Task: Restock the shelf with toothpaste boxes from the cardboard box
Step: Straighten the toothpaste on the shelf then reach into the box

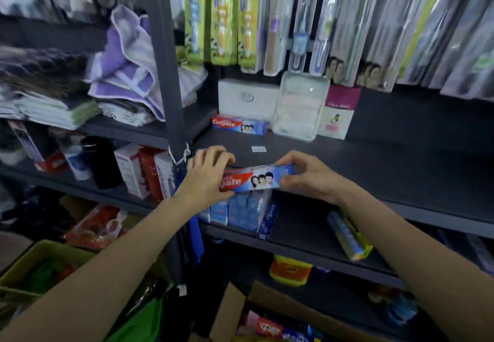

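Two bare forearms reaching up from the lower corners of the frame, converging at centre. Left hand (207, 174) clamped over the red end of a toothpaste box (255, 180), fingers curled over the top edge and thumb under the bottom edge, wrist bent slightly back. Right hand (307, 174) pinching the blue end of the same box between thumb and curled fingers, knuckles toward the camera. Box held level and lengthwise, printed face outward, right at the front lip of the dark shelf (374, 162), centre of frame; cannot tell whether touching the shelf edge or just above it. Second toothpaste box (239, 124) lying flat farther back on that shelf, above the hands, just left of a clear plastic case (299, 106) and in front of a white box (247, 98). Pink-and-white carton (338, 113) upright just right of the clear case. Packaged toothbrushes (267, 21) hanging in a row across the top of the frame. Folded towels (128, 55) piled on the upper left shelf beyond the grey upright post (165, 61). Blue boxes (240, 212) stacked on the lower shelf directly beneath the held box. Open cardboard box (232, 312) at bottom centre, with more red and blue packs inside, blurred.
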Demonstrator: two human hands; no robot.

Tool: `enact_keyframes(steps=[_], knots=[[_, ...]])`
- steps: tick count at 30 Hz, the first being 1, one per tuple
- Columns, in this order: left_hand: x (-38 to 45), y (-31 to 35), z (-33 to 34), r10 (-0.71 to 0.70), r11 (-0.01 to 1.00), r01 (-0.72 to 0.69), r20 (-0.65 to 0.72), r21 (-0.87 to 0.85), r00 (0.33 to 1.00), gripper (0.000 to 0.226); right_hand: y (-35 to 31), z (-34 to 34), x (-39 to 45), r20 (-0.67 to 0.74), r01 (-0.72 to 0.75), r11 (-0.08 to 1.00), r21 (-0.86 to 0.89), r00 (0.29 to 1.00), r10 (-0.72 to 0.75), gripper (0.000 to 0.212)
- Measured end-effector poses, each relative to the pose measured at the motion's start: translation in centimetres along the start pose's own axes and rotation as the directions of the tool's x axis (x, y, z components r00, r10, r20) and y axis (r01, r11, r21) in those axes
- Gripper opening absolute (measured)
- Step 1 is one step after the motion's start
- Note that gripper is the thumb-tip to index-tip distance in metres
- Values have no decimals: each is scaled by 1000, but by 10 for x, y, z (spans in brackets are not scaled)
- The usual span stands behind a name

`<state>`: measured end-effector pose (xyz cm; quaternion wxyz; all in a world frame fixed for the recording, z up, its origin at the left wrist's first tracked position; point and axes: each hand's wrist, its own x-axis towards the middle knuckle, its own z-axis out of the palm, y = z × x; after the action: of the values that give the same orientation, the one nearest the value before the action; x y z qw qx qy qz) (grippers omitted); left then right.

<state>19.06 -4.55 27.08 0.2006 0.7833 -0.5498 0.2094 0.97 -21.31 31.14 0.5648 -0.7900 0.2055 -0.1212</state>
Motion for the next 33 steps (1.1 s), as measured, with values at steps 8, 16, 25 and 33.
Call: enact_keyframes(steps=[8,16,25,33], knots=[[32,-24,-3,-153,876,256,269,-408,951,46,-3,-18,25,-44,60,986,155,998,-54,30],[71,-35,7,-153,980,191,400,-55,904,48,-2,-25,79,-123,138,962,-234,978,-170,35],[102,-38,25,-345,938,344,136,27,929,53,-4,-37,170,-365,45,836,-547,886,-286,38],[96,-48,44,-407,913,389,217,120,887,52,-12,-45,244,-341,-75,823,-563,928,-149,37]])
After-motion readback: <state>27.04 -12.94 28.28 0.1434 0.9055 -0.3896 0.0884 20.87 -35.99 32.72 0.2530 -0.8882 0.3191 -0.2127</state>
